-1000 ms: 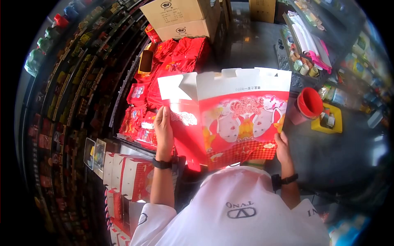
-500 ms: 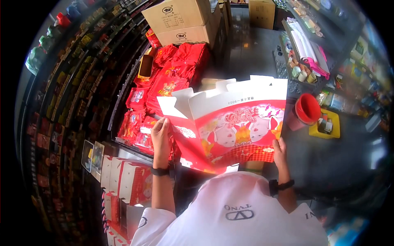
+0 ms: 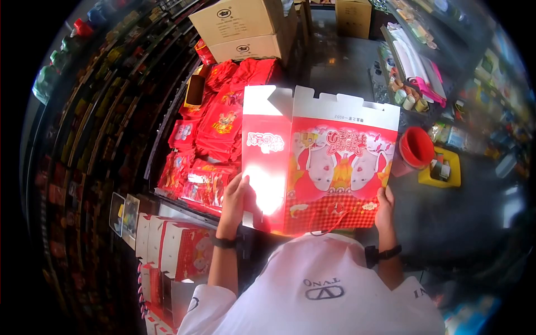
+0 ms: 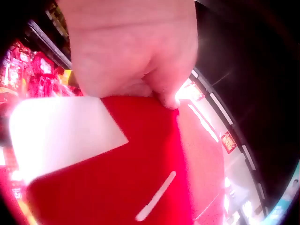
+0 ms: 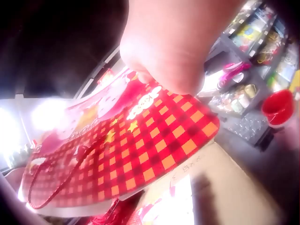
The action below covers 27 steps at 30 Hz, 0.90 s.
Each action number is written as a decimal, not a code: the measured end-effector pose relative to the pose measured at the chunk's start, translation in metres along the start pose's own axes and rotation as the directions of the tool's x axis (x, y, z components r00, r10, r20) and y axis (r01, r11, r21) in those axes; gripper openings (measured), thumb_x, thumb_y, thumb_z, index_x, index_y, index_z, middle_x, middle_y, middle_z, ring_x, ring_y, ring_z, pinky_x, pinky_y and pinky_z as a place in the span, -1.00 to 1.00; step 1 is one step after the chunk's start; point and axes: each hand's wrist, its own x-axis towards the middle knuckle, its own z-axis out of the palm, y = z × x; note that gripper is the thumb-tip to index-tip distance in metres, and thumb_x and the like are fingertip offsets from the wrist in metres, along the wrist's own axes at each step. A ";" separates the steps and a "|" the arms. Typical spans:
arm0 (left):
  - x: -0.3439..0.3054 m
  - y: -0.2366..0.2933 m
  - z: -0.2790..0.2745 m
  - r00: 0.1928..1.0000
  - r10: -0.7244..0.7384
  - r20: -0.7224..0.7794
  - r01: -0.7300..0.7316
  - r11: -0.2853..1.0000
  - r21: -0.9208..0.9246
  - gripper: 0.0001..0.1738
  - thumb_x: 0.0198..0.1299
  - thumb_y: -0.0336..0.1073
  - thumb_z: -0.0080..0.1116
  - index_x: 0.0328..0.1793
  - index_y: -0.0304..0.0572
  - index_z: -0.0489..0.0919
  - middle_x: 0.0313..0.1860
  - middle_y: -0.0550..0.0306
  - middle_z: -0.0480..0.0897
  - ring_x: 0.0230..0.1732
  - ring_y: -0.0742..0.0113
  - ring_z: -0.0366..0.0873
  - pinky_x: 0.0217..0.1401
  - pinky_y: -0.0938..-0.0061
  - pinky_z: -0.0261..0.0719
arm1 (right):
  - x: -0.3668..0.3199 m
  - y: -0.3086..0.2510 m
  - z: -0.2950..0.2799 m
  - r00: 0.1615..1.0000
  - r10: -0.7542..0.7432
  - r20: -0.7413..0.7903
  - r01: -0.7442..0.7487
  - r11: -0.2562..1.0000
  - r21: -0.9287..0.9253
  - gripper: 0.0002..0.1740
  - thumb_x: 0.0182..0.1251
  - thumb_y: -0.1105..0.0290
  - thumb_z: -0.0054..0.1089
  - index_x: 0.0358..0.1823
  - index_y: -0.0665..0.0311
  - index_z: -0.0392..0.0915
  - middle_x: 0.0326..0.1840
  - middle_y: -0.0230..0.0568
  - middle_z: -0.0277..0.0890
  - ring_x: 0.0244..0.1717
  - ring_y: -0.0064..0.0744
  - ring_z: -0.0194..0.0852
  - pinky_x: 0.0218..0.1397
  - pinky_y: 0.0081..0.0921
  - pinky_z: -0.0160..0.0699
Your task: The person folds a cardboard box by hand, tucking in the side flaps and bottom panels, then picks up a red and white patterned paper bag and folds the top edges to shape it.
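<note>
Both hands hold a red printed cardboard gift box [image 3: 343, 167], its white notched flaps [image 3: 346, 106] standing up along the top edge. Two panels face the head camera, with a fold between them and pictures of cartoon pigs on the wider one. At the lower edge of its left panel, the left hand [image 3: 233, 204] grips the card, thumb on the near face. The right hand [image 3: 385, 209] pinches the opposite edge, near the red-checked band. A red cord handle [image 5: 51, 199] loops across that band in the right wrist view. The far fingers are hidden behind the card.
Red packets [image 3: 223, 125] fill a display bin behind the box, with brown cartons [image 3: 240, 28] beyond. Similar red-and-white boxes [image 3: 184, 248] stand at lower left. A red bucket [image 3: 416, 148] and a yellow basket [image 3: 455, 170] are on the floor at right. Shelves line the left.
The gift box dipped and tilted, then came back up and shifted right, its left panel now turned flat to the head camera. The left hand moved right with it; both hands kept their hold.
</note>
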 end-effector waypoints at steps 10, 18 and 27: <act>0.005 -0.033 -0.008 0.987 0.085 -0.133 -0.072 0.993 0.096 -0.66 0.64 -0.22 0.16 0.23 -0.41 0.67 -0.04 0.21 0.75 -0.03 0.49 0.61 0.10 0.51 0.55 | -0.004 -0.012 0.001 0.990 -0.138 0.015 0.138 0.962 -0.237 -0.70 0.79 0.24 0.04 0.20 0.34 0.55 0.03 -0.41 0.62 0.01 -0.63 0.46 0.16 -0.54 0.48; 0.015 -0.012 -0.012 0.961 0.102 -0.255 -0.128 0.988 -0.089 -0.80 0.64 -0.25 0.18 0.03 -0.23 0.67 -0.32 0.42 0.60 -0.33 0.70 0.43 -0.27 0.69 0.38 | -0.001 -0.031 0.001 0.988 -0.115 0.102 0.144 0.924 -0.354 -0.73 0.78 0.28 0.05 0.16 0.34 0.58 -0.01 -0.44 0.60 -0.01 -0.66 0.44 0.12 -0.60 0.44; 0.006 0.014 -0.012 0.994 -0.053 -0.091 0.017 0.935 -0.355 -0.69 0.68 -0.26 0.07 0.30 -0.29 0.65 0.03 0.24 0.74 -0.05 0.52 0.67 0.02 0.57 0.61 | -0.009 -0.043 0.022 0.997 0.065 0.046 -0.064 0.997 -0.036 -0.73 0.75 0.35 0.07 0.22 0.37 0.61 0.07 -0.42 0.65 0.04 -0.67 0.46 0.20 -0.59 0.45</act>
